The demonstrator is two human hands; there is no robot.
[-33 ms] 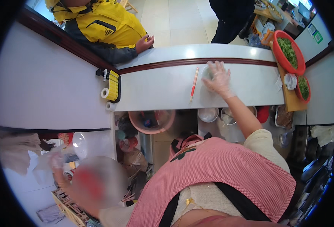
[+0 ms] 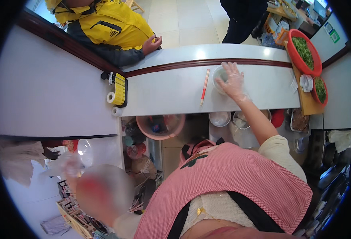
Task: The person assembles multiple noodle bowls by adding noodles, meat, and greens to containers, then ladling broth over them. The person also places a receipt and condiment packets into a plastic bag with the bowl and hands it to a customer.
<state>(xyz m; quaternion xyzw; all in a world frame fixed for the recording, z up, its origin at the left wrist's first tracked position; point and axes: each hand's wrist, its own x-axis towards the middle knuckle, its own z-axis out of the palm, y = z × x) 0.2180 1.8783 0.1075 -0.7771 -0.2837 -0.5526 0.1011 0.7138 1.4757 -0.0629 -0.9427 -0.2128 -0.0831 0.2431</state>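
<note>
My right hand (image 2: 233, 83), in a clear plastic glove, reaches over the white counter (image 2: 167, 91). Its fingers are spread and rest on a round clear plastic bowl (image 2: 219, 75). Just left of the bowl lies a paper-wrapped pair of chopsticks (image 2: 205, 87), red at its lower half. At the lower left, my left hand (image 2: 73, 167) is smeared by motion, so its fingers cannot be read. Whitish translucent plastic (image 2: 54, 168) shows beside it. A blurred round patch with red in it covers part of that forearm.
A person in a yellow jacket (image 2: 119, 28) leans at the counter's far side; another in dark clothes (image 2: 243, 20) stands beyond. Red baskets of chopped greens (image 2: 316, 59) stand at right. A yellow label-roll holder (image 2: 120, 89) sits left. Metal bowls (image 2: 220, 118) and a pink tub (image 2: 161, 137) lie below.
My left hand has shifted slightly right and down, still blurred. The right hand stays at the bowl, with more of the bowl's rim showing. The whole view has moved slightly.
</note>
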